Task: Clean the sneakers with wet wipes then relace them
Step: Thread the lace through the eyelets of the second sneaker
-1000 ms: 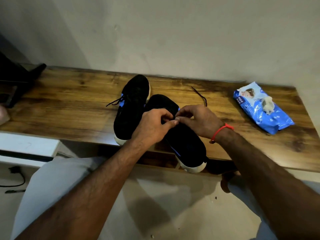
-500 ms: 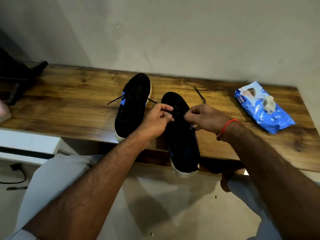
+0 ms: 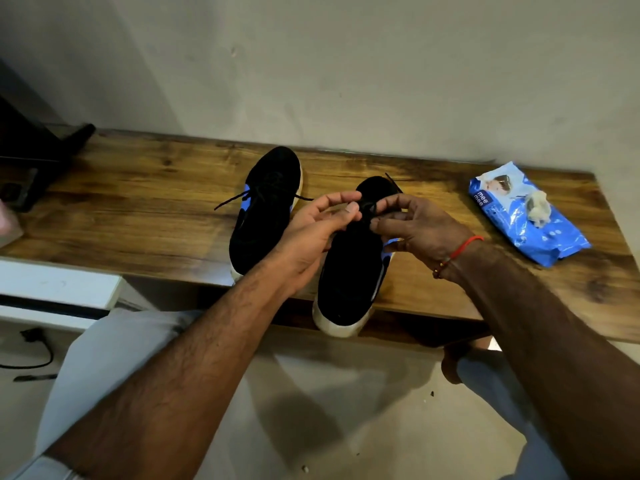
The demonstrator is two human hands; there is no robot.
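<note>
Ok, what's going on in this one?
A person seated at a wooden table is lacing the nearer black sneaker, whose heel hangs over the table edge. The left hand and right hand both pinch the black lace over its tongue. The other sneaker sits beside it, already laced. A blue wipes pack lies to the right.

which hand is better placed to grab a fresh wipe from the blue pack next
Probably the right hand: the wipes pack lies on its side of the table, while the left hand would cross the sneaker.
</note>
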